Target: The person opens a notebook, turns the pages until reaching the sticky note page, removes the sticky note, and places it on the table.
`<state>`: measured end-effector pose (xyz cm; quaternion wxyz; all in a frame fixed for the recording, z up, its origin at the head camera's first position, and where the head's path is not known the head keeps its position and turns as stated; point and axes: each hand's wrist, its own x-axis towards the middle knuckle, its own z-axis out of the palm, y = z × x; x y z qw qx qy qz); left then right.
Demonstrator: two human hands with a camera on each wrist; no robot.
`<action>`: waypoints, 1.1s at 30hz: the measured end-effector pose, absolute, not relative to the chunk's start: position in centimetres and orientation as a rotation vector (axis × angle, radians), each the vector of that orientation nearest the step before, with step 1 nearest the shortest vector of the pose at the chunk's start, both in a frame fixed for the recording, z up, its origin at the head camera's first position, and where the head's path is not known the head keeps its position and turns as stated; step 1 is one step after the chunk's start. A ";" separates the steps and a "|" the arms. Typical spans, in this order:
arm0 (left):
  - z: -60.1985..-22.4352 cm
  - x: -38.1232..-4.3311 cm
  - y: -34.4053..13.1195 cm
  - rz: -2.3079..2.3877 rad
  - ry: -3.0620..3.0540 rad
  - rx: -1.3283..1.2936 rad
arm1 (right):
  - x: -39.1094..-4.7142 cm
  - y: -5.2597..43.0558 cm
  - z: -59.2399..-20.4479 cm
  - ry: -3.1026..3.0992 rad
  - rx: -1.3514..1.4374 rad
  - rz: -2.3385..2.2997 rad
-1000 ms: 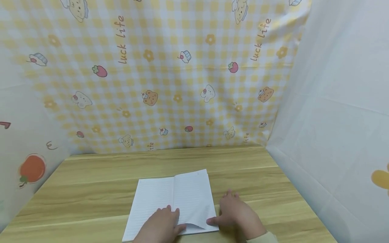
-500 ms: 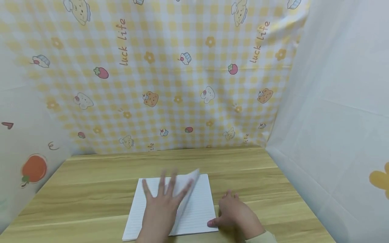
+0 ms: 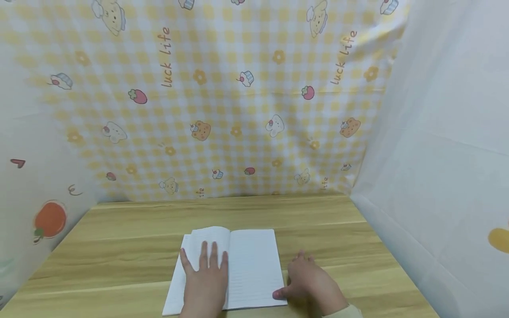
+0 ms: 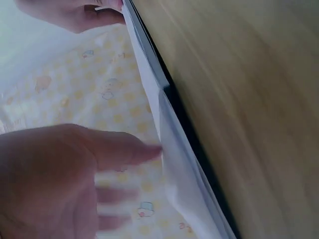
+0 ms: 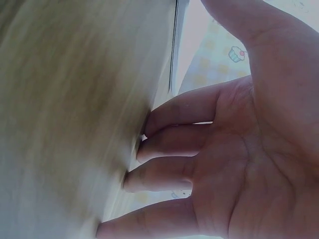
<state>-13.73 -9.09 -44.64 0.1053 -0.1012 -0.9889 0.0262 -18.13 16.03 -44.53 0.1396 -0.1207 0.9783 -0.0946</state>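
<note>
An open notebook (image 3: 254, 265) with white lined pages lies on the wooden table. My left hand (image 3: 206, 285) rests on the left side, fingers spread over a turned page (image 3: 208, 234) that bulges slightly near the spine. Seen edge-on in the left wrist view, the notebook's paper (image 4: 174, 144) meets my left thumb tip. On the right, my right hand (image 3: 308, 278) has its thumb on the lower right corner of the right page. The other fingers (image 5: 169, 142) of that hand reach down to the table beside the notebook, tips touching the wood.
The wooden table (image 3: 131, 247) extends around the notebook on all sides. Behind it hangs a yellow checked cloth (image 3: 254, 106) with cartoon prints. White sheeting (image 3: 449, 132) closes off the right side, and a printed white sheet (image 3: 24, 185) the left.
My left hand moves from the lower middle of the notebook, sweeping a page from right to left, and now lies on that turned page. My right hand stays at the lower right corner.
</note>
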 end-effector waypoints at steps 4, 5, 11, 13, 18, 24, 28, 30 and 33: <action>-44.9 -14.2 -9.2 -0.106 -3.153 -0.443 | -18.1 16.0 -44.5 2.835 -0.356 -0.265; -44.9 -14.3 -9.2 -0.180 -3.218 -0.454 | -18.2 16.0 -44.5 2.837 -0.359 -0.264; -45.4 -14.6 -8.9 -0.503 -3.339 -0.427 | -18.3 16.1 -44.4 2.847 -0.373 -0.278; -45.5 -14.7 -8.8 -0.521 -3.335 -0.428 | -18.3 16.2 -44.4 2.845 -0.375 -0.304; -45.9 -14.7 -8.4 -0.520 -3.347 -0.374 | -18.1 16.5 -44.3 2.824 -0.360 -0.350; -46.5 -14.8 -8.1 -0.502 -3.360 -0.327 | -17.9 16.7 -44.1 2.803 -0.340 -0.364; -46.5 -14.9 -8.1 -0.499 -3.376 -0.337 | -17.9 16.8 -44.2 2.803 -0.349 -0.363; -46.3 -14.8 -8.2 -0.494 -3.370 -0.351 | -17.9 16.8 -44.2 2.805 -0.353 -0.359; -46.0 -14.6 -8.2 -0.500 -3.356 -0.356 | -17.9 16.7 -44.2 2.807 -0.348 -0.358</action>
